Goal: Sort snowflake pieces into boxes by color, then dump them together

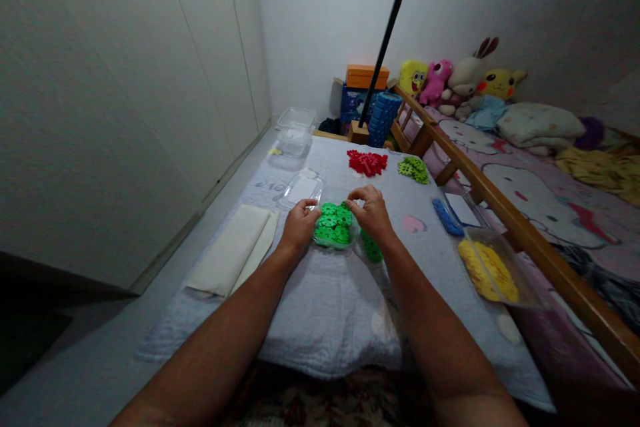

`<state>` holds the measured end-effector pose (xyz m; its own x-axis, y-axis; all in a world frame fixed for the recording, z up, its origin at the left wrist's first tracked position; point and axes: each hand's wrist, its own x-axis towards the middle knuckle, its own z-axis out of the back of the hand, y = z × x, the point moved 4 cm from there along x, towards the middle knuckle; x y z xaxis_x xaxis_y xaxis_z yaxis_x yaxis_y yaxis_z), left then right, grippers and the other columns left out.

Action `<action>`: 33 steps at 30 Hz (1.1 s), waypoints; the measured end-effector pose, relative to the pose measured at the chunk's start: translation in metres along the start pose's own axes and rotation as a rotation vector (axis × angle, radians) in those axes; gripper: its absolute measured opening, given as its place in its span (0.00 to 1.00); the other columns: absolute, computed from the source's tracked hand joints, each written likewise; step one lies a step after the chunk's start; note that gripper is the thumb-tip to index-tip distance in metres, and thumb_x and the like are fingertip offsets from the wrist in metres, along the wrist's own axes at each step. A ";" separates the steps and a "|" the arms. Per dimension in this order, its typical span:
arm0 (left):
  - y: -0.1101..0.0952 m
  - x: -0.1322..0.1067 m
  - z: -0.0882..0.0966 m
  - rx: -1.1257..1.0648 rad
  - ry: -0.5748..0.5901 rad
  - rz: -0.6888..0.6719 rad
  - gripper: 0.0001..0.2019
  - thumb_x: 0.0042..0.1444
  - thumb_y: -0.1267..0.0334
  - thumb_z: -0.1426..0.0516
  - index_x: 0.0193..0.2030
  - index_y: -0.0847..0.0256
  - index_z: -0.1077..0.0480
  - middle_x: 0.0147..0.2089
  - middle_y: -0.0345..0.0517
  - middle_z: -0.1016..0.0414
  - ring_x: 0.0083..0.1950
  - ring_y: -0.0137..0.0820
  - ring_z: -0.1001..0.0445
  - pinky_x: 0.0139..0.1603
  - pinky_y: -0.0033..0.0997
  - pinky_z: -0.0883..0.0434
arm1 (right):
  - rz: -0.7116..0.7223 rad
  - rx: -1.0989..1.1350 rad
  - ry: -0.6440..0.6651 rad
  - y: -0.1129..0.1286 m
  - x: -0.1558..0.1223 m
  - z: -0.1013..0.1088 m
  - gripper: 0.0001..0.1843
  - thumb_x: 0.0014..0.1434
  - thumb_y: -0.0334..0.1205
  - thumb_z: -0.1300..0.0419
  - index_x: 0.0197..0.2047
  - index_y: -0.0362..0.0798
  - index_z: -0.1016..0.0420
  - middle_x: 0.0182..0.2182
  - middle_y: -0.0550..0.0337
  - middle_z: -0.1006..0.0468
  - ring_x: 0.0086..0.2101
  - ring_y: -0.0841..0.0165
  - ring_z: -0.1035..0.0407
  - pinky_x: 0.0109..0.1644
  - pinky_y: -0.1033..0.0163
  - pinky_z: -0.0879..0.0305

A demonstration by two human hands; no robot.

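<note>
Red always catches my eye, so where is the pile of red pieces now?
In the head view, the red pile lies beyond the right hand, just left of the lime-green pile.

- Cloth-covered table (330,320)
- Middle: clear tub (355,236) of green pieces (333,221), a green pile (371,249) just right
- Left, near: folded cream sheet (231,250)
- Left of the tub: clear lid (301,191)
- Far left: clear boxes (296,121)
- Far: red pile (367,163), lime pile (413,170) to its right
- Right: blue pieces (447,216), yellow pieces (484,269) nearer in a clear container (521,283)
</note>
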<state>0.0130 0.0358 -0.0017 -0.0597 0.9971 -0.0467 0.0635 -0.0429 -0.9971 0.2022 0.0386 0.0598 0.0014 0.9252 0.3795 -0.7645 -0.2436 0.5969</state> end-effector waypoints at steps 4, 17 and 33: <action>0.004 0.002 0.000 0.001 0.007 0.004 0.22 0.45 0.54 0.39 0.46 0.63 0.27 0.23 0.33 0.34 0.24 0.28 0.36 0.26 0.27 0.40 | -0.029 -0.226 0.066 0.006 0.004 -0.012 0.05 0.62 0.36 0.38 0.38 0.51 0.19 0.39 0.55 0.23 0.46 0.59 0.35 0.52 0.54 0.47; 0.003 0.003 0.000 0.020 0.007 0.002 0.21 0.45 0.54 0.39 0.45 0.63 0.27 0.23 0.33 0.35 0.23 0.28 0.37 0.26 0.27 0.41 | -0.011 -0.411 0.195 0.003 0.005 -0.013 0.11 0.65 0.38 0.39 0.42 0.54 0.13 0.48 0.51 0.24 0.51 0.54 0.39 0.56 0.48 0.49; 0.000 -0.001 -0.001 -0.007 0.003 -0.006 0.21 0.45 0.55 0.39 0.45 0.63 0.28 0.22 0.30 0.40 0.23 0.26 0.41 0.25 0.26 0.44 | -0.080 -0.208 0.406 -0.077 -0.031 0.021 0.10 0.57 0.35 0.34 0.43 0.46 0.16 0.42 0.52 0.19 0.44 0.61 0.26 0.49 0.61 0.34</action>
<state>0.0145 0.0352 -0.0020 -0.0566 0.9976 -0.0408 0.0706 -0.0368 -0.9968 0.2751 0.0231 0.0170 -0.1550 0.9879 0.0056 -0.8852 -0.1414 0.4432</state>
